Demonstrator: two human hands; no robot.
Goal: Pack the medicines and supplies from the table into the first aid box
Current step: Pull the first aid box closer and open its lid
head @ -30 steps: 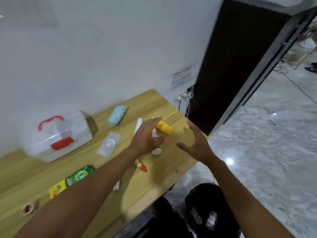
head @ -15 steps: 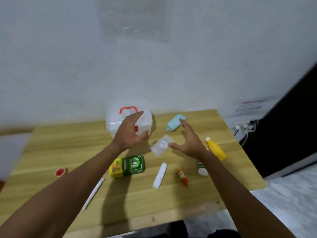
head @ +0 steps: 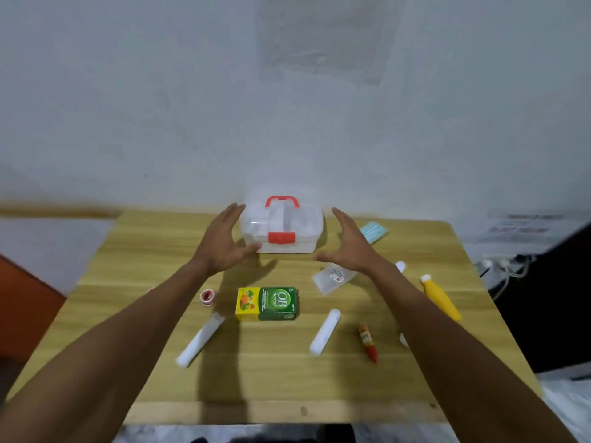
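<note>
The clear first aid box (head: 283,228), with a red handle and red latch, stands closed at the back of the wooden table (head: 275,378). My left hand (head: 224,243) is spread at its left side with the thumb near the front corner; whether it touches is unclear. My right hand (head: 348,243) hovers open just right of the box. In front lie a green and yellow OB herbal carton (head: 268,303), a small tape roll (head: 208,297), two white tubes (head: 200,340) (head: 325,332), a clear sachet (head: 332,278), a red tube (head: 367,342), a yellow bottle (head: 440,297) and a blue mask pack (head: 373,231).
A white wall (head: 287,107) rises right behind the table. A power strip with cables (head: 499,265) hangs off the right edge beside a dark door. An orange-brown surface (head: 25,298) sits low on the left.
The view swung left and centred on the table. Both hands moved from the supplies at the right to either side of the first aid box.
</note>
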